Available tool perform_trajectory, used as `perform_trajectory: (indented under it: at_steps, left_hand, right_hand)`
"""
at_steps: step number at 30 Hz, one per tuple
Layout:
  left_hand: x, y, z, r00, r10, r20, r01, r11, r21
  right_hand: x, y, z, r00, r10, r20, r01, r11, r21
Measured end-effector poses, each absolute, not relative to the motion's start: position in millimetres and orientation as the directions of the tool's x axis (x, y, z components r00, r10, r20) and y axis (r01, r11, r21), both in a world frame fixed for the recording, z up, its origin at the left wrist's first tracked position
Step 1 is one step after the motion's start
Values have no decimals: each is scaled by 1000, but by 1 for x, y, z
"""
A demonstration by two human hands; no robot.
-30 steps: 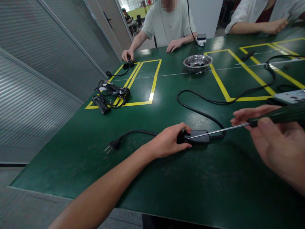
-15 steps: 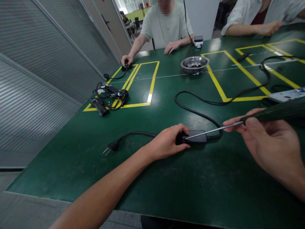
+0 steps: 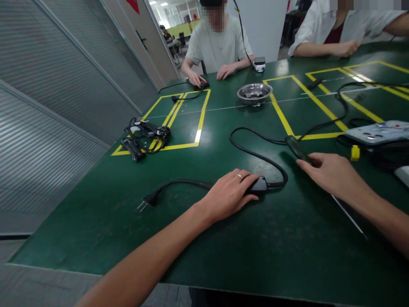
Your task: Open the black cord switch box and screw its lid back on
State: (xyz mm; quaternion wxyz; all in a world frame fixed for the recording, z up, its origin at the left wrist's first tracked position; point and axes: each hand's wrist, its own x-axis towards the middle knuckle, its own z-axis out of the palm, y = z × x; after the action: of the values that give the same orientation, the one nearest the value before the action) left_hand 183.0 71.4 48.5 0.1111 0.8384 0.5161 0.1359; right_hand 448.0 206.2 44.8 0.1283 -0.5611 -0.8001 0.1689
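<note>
My left hand (image 3: 230, 194) lies over a small black power adapter (image 3: 260, 184), thumb on its near side and fingers across the top, so only its right end shows. From the adapter a short cord runs left to a two-pin plug (image 3: 150, 200) on the table, and a longer black cable (image 3: 271, 160) loops away to the right. In my right hand (image 3: 335, 172) is a screwdriver (image 3: 295, 147). Its dark green handle points away from me, while its thin metal shaft slants down toward the near right, apart from the adapter.
Beyond my hands stands a metal bowl (image 3: 254, 94) with small dark items inside. Bundled black cords (image 3: 148, 132) lie at left on yellow tape markings. A phone-like object (image 3: 377, 131) and a yellow piece (image 3: 355, 152) are at right. Across the table (image 3: 128, 238) sit two people.
The screwdriver's tip has left the adapter, and my right hand has turned the tool so its handle points away. My left hand now covers more of the adapter. A person opposite moved a dark object rightward.
</note>
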Motion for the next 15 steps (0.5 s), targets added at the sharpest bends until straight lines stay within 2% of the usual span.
perform_trajectory:
  at_steps: [3,7,9,15]
  left_hand:
    - [152,62,62,339,930,144,872,-368,324]
    - [84,47,66,77,978,193,946,-132,295]
    - [54,43,56,-19,988,155,963,-24,269]
    - [22,42,26,-33,994,107,967,4,255]
  right_hand:
    - [448,210,30,-336,942,10,887,320,-334]
    - [451,209,25,-325,946,21,919,321,-230]
    - [451,206,28,-329,944,7,925,324,-200]
    - [448,201,35,-319,947,-30,936,310,-166]
